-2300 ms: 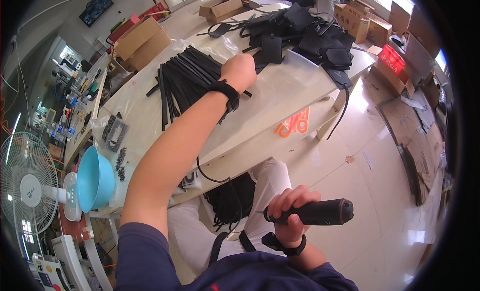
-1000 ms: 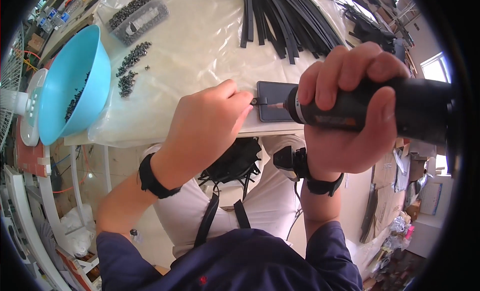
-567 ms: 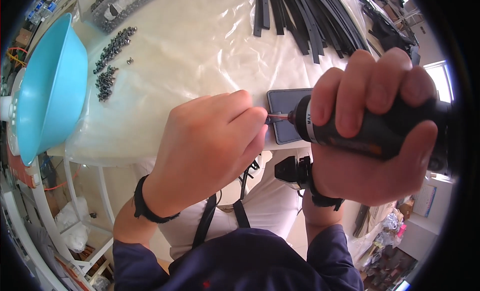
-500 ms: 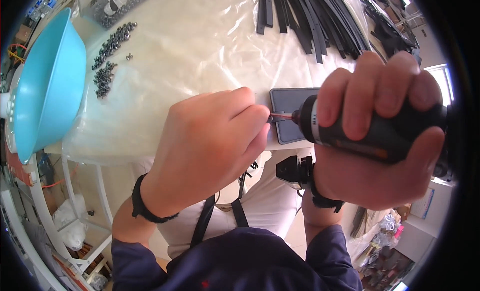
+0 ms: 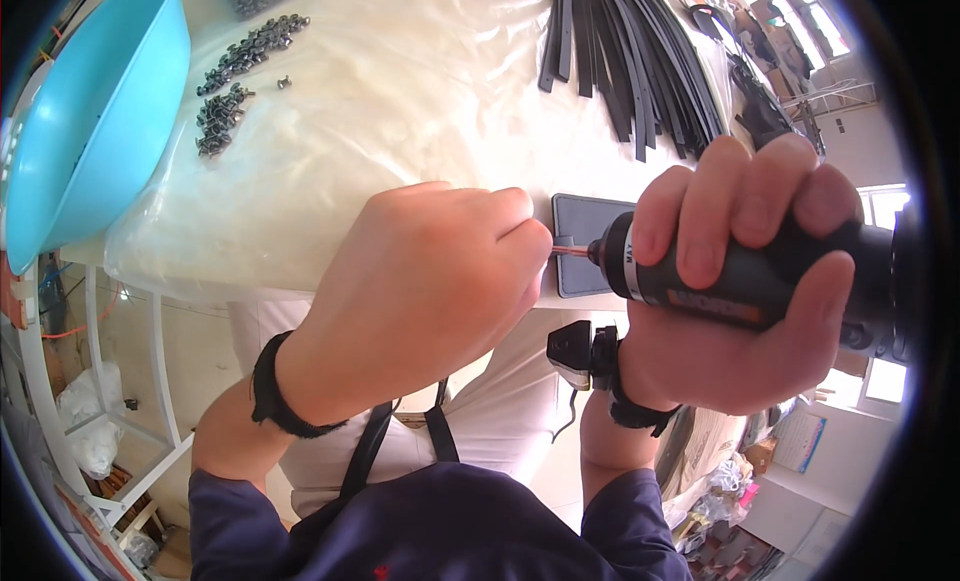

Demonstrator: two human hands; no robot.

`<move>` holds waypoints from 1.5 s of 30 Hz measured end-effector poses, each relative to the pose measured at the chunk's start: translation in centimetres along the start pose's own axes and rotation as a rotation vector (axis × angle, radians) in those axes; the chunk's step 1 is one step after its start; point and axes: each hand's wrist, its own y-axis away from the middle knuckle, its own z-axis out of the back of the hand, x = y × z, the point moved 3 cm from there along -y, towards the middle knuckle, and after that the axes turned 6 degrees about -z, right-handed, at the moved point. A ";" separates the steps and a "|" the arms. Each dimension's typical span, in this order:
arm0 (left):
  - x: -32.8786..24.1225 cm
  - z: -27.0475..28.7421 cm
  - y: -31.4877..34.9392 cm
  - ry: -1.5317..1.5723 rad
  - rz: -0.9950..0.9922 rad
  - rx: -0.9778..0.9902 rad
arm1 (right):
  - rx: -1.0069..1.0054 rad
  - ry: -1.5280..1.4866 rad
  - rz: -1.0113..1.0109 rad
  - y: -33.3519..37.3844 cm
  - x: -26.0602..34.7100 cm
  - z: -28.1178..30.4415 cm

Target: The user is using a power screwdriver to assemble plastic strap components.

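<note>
Wrapped round a black cordless screwdriver point(image 5: 720, 271), my right hand point(image 5: 745, 281) keeps the tool level, its thin bit point(image 5: 572, 250) pointing left. The bit's tip meets the closed fingers of my left hand point(image 5: 440, 271). Whatever those fingers pinch is hidden behind them. Beneath the bit, a dark grey rectangular pad point(image 5: 585, 216) lies near the table's front edge. Loose dark metal screws or rivets point(image 5: 250, 56) form a pile at the upper left, and one small piece point(image 5: 284, 82) lies apart from it.
A large turquoise basin point(image 5: 120, 111) stands at the left edge. Long black strips point(image 5: 620, 61) fan out at the table's far right. Clear plastic sheeting point(image 5: 400, 101) covers the table. A white metal frame point(image 5: 165, 361) stands below left. A small black camera-like device point(image 5: 575, 353) is at my right wrist.
The view has shifted, so the basin and metal pile sit higher and the strips lower. Both hands keep their grips, and the bit still meets my left fingers.
</note>
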 end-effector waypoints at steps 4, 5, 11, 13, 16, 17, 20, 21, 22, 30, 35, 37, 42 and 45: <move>-0.1 -0.2 0.1 -0.052 -0.024 0.016 | 0.051 0.041 -0.047 -0.5 0.0 -0.3; -0.1 -0.2 0.1 -0.048 -0.025 0.014 | 0.068 0.033 -0.059 -0.6 -0.1 -0.4; 0.0 -0.2 0.0 -0.026 -0.019 0.010 | 0.155 0.085 -0.145 -1.4 0.2 -1.6; 0.2 -0.2 0.1 -0.003 -0.016 0.002 | 0.159 0.140 -0.190 -1.5 0.2 -2.5; 0.1 -0.1 0.1 0.006 -0.015 -0.019 | 0.067 0.040 -0.214 -1.5 0.0 -2.7; 0.2 -0.1 0.1 0.007 -0.016 -0.020 | 0.066 0.076 -0.210 -1.4 0.0 -2.6; 0.2 -0.1 0.2 0.014 -0.014 -0.023 | 0.113 0.135 -0.186 -1.3 0.0 -2.4; 0.1 0.0 0.1 0.013 -0.014 -0.022 | 0.160 0.157 -0.165 -1.3 0.1 -2.4; 0.0 0.0 0.1 0.013 -0.014 -0.020 | 0.160 0.154 -0.165 -1.3 0.2 -2.5; 0.0 -0.2 0.1 0.005 -0.015 -0.018 | 0.099 0.048 -0.217 -1.2 0.2 -2.1; 0.1 -0.1 0.0 0.015 -0.008 -0.015 | 0.129 0.048 -0.206 -1.3 0.1 -2.0; 0.1 -0.2 -0.1 0.010 -0.003 -0.009 | 0.104 0.031 -0.206 -1.2 0.0 -1.9; 0.1 -0.1 -0.1 0.014 0.004 -0.007 | 0.073 0.078 -0.208 -1.2 -0.1 -1.9; 0.0 -0.2 -0.1 0.018 0.008 -0.013 | 0.093 0.087 -0.182 -1.3 -0.1 -2.1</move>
